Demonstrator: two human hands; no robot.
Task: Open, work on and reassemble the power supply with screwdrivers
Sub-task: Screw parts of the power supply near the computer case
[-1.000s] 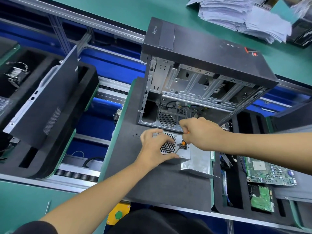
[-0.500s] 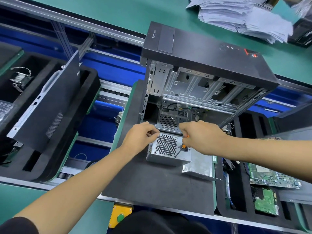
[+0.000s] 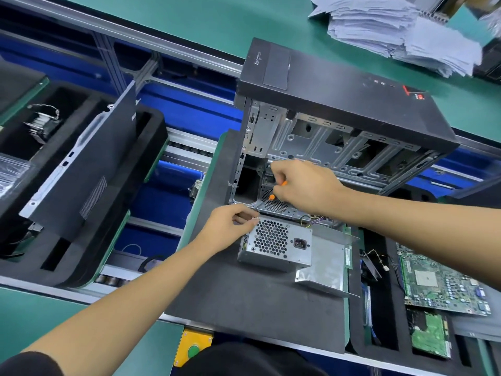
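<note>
The grey metal power supply (image 3: 276,244) lies on a black foam mat (image 3: 244,297), its honeycomb fan grille and power socket facing me. My left hand (image 3: 230,226) pinches a small screw (image 3: 256,219) at the supply's top left corner. My right hand (image 3: 303,185) grips an orange-handled screwdriver (image 3: 271,197), its shaft slanting down-left toward that corner. Both hands sit just in front of the open computer case (image 3: 339,123).
The case's detached black side panel (image 3: 81,164) leans in a foam tray at left. Green circuit boards (image 3: 439,283) lie in foam slots at right. A loose metal plate (image 3: 322,264) rests beside the supply. Paper stacks (image 3: 401,31) sit at the far back. A yellow button box (image 3: 192,348) is at the near edge.
My left hand left the fan grille and now pinches a screw at the top left corner. My right hand carried the screwdriver from beside the socket up and left.
</note>
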